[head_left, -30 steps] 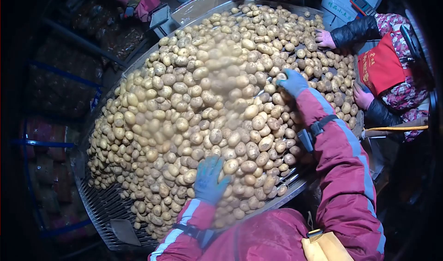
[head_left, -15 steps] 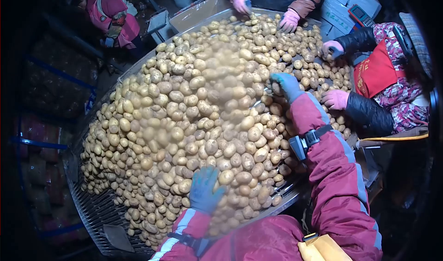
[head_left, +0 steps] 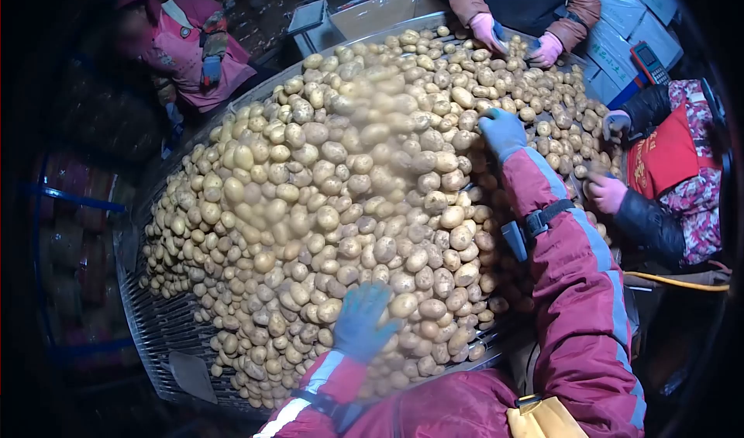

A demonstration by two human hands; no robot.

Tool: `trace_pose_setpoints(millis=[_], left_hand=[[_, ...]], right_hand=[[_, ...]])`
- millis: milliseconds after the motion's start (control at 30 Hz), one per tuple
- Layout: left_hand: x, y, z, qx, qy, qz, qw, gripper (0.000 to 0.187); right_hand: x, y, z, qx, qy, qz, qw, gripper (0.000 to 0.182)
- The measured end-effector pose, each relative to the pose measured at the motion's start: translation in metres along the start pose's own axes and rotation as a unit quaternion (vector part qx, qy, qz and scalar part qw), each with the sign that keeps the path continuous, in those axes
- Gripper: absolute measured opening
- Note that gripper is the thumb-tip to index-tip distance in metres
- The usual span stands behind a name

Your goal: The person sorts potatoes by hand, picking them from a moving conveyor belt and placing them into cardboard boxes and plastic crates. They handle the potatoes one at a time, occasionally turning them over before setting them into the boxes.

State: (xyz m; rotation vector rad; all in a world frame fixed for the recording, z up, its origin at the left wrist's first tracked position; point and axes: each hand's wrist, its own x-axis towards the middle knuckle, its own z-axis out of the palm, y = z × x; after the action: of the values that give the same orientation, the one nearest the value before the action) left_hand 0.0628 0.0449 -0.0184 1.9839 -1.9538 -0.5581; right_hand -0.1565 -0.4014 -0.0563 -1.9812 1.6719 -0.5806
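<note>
A large heap of potatoes (head_left: 333, 213) covers the slatted metal table in front of me. My left hand (head_left: 363, 325), in a blue-green glove, lies on the near side of the heap with its fingers spread. Farther out, my right hand (head_left: 504, 134), gloved alike, reaches into the potatoes at the right of the heap. Its fingers bend down toward them, and the fingertips are hidden, so I cannot tell whether it grips one. Dark gaps show between the potatoes beside my right forearm.
Across the table a person's pink-gloved hands (head_left: 545, 50) work among potatoes. At right, another person's pink-gloved hand (head_left: 607, 194) is close to my right arm. A person in pink (head_left: 194, 50) stands at upper left. Bare metal slats (head_left: 167, 337) show at lower left; a cardboard box (head_left: 387, 13) stands behind.
The view has swung left, so things appear farther right. My right hand has moved farther out over the heap. My left hand stays spread on the potatoes. The person in pink has turned.
</note>
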Motion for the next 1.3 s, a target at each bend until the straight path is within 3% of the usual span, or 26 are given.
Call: trace_pose_setpoints(millis=[133,267,433,500,533,633,767,800,900,967,1033,1067,1133,1167,1200,1233,1300], left_hand=[[0.001,-0.001,-0.002,-0.005,0.0,-0.007,1.0,0.065],[0.0,-0.004,-0.001,-0.016,0.002,-0.008,1.0,0.066],[0.001,-0.005,-0.004,-0.021,-0.011,-0.027,0.999,0.063],[0.002,-0.006,-0.004,-0.036,-0.011,-0.025,0.999,0.062],[0.002,-0.006,-0.005,-0.029,-0.009,-0.023,0.999,0.06],[0.002,-0.008,-0.003,-0.019,-0.005,-0.022,1.0,0.061],[0.006,-0.008,-0.006,-0.025,0.002,-0.023,0.999,0.066],[0.006,-0.008,-0.006,-0.029,0.0,-0.027,0.999,0.066],[0.004,-0.006,-0.003,-0.041,-0.003,-0.029,0.999,0.066],[0.003,-0.006,-0.005,-0.033,-0.004,-0.038,0.999,0.064],[0.003,-0.001,-0.006,-0.02,-0.01,-0.042,0.999,0.062],[0.001,-0.002,-0.004,-0.022,-0.004,-0.036,0.999,0.064],[0.0,-0.002,-0.001,-0.004,0.006,-0.026,1.0,0.064],[-0.001,-0.002,0.0,0.003,0.01,-0.022,1.0,0.065],[-0.002,-0.001,0.001,-0.009,0.006,-0.027,1.0,0.066],[-0.003,-0.001,0.002,-0.005,0.013,-0.019,1.0,0.066],[-0.004,-0.001,0.004,0.005,0.024,0.003,1.0,0.066]], right_hand=[[-0.012,-0.089,0.016,0.029,-0.046,-0.052,0.997,0.032],[0.014,-0.112,0.056,0.034,-0.032,-0.119,0.992,0.035],[0.058,-0.13,0.072,-0.017,-0.084,-0.115,0.99,0.038],[0.085,-0.118,0.099,-0.053,-0.113,-0.187,0.974,0.039],[0.076,-0.143,0.085,-0.134,-0.204,-0.141,0.96,0.058],[0.075,-0.16,0.083,-0.185,-0.26,-0.156,0.935,0.06],[0.064,-0.171,0.071,-0.194,-0.309,-0.161,0.917,0.057],[0.051,-0.168,0.066,-0.212,-0.303,-0.159,0.916,0.045],[0.025,-0.132,0.056,-0.129,-0.31,-0.171,0.926,0.041],[-0.009,-0.13,0.044,-0.118,-0.236,-0.153,0.952,0.039],[-0.019,-0.112,0.039,-0.098,-0.267,-0.212,0.935,0.043],[-0.026,-0.103,0.035,-0.049,-0.234,-0.211,0.948,0.043],[-0.036,-0.088,0.02,0.132,-0.302,-0.119,0.936,0.049],[-0.043,-0.079,0.012,0.221,-0.332,-0.07,0.915,0.052],[-0.055,-0.071,0.003,0.293,-0.351,-0.017,0.889,0.044],[-0.08,-0.072,-0.005,0.452,-0.372,0.036,0.81,0.048],[-0.123,-0.074,-0.045,0.532,-0.432,0.18,0.706,0.044]])
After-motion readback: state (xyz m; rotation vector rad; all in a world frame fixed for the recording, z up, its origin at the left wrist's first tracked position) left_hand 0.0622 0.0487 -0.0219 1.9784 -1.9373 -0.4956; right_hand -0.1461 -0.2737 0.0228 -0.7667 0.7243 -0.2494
